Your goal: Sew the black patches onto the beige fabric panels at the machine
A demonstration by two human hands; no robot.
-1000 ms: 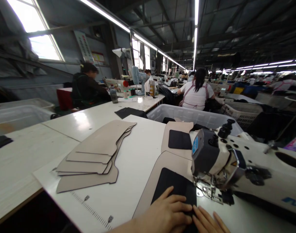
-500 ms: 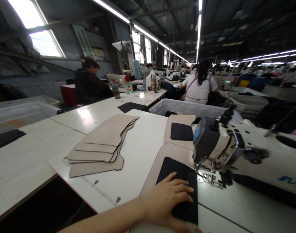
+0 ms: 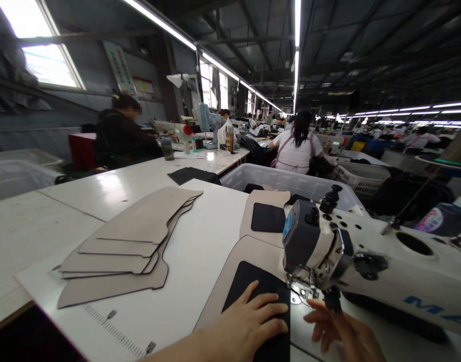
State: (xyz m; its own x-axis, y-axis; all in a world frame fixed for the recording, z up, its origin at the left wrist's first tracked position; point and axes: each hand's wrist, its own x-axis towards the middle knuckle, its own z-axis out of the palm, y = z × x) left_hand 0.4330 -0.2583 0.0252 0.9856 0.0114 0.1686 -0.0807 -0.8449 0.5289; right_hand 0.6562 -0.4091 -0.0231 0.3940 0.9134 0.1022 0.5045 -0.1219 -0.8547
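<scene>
My left hand (image 3: 249,322) lies flat with fingers spread on a black fabric patch (image 3: 258,286) that sits on a beige panel (image 3: 249,256). The panel lies under the head of a white sewing machine (image 3: 366,261). My right hand (image 3: 339,332) hovers just below the presser foot area (image 3: 304,289), fingers loosely curled and apart, holding nothing I can see. A second beige panel with a black patch (image 3: 266,216) lies just beyond the first.
A stack of beige cut panels (image 3: 128,241) lies on the white table (image 3: 200,241) to the left. A clear plastic bin (image 3: 287,181) stands behind the machine. Black fabric (image 3: 193,175) lies farther back. Other workers sit at machines, one at left (image 3: 121,133), one ahead (image 3: 296,143).
My right hand was beside the left a second ago, dropped out of view, and is back now near the presser foot. My left hand stays on the black patch.
</scene>
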